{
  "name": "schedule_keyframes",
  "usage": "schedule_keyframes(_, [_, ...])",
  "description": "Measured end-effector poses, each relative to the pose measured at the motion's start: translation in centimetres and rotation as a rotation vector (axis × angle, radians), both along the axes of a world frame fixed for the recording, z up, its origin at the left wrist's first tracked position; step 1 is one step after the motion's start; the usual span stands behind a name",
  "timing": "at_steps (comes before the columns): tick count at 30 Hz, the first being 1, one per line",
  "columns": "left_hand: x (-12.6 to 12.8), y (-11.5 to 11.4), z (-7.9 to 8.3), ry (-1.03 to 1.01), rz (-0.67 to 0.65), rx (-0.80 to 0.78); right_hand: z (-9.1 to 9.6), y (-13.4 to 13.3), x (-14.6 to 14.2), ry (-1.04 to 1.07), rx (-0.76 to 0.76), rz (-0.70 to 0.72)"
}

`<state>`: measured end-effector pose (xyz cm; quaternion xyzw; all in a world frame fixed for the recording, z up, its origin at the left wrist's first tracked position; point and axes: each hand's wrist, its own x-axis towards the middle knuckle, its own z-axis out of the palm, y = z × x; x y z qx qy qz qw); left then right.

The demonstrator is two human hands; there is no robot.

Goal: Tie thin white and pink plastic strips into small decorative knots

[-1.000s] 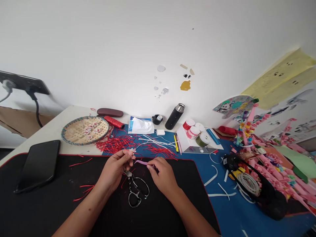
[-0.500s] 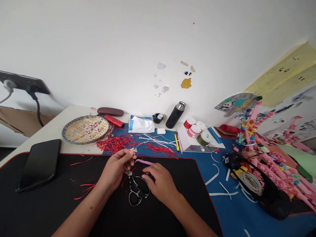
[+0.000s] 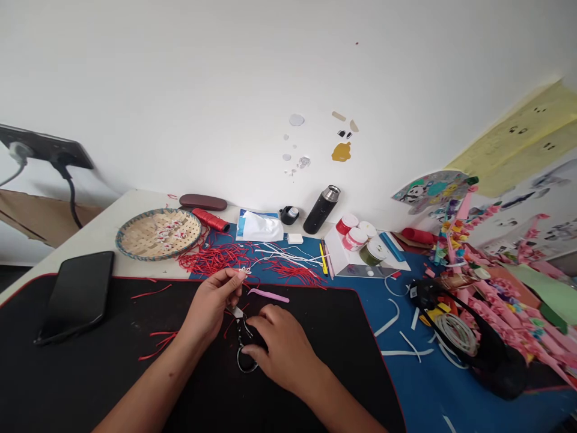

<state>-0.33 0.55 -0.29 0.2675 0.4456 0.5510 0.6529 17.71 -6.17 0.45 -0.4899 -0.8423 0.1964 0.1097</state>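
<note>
My left hand (image 3: 211, 307) is raised a little over the black mat (image 3: 135, 373), its fingertips pinched on a small white knotted piece (image 3: 244, 272). My right hand (image 3: 279, 349) lies over the handles of the black scissors (image 3: 243, 337), fingers curled onto them. A pink tweezer (image 3: 268, 294) rests on the mat just beyond my right hand, with nothing touching it. Loose red strips (image 3: 157, 340) lie on the mat by my left forearm.
A black phone (image 3: 76, 296) lies at the mat's left. Behind are a woven basket (image 3: 157, 233), heaps of red and white strips (image 3: 252, 260), a black flask (image 3: 321, 209), paint jars (image 3: 356, 234). Pink paper craft clutter (image 3: 496, 300) and a black bag fill the right.
My right hand let go of the pink tweezer, which now lies on the mat, and moved back toward me onto the scissors. My left hand kept its pinch.
</note>
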Motion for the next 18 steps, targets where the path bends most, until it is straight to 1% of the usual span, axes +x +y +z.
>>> schedule_keyframes(3, [0.0,0.0,0.2,-0.004,0.004,0.004,0.3,-0.8,-0.3,-0.084,-0.009,0.011])
schedule_keyframes(7, [0.0,0.1,0.4,-0.024,0.015,0.014,0.6,-1.4,-0.7,-0.148,0.005,0.066])
schedule_keyframes(11, [0.0,0.1,0.5,-0.049,0.010,0.022,0.9,-1.4,-1.0,-0.176,-0.005,0.060])
schedule_keyframes(15, [-0.1,0.3,0.6,-0.067,0.017,0.027,1.0,-1.1,-0.6,-0.128,-0.054,0.012])
schedule_keyframes(18, [-0.3,0.4,0.7,-0.077,0.029,0.032,1.0,-1.0,-0.2,-0.005,-0.129,-0.067])
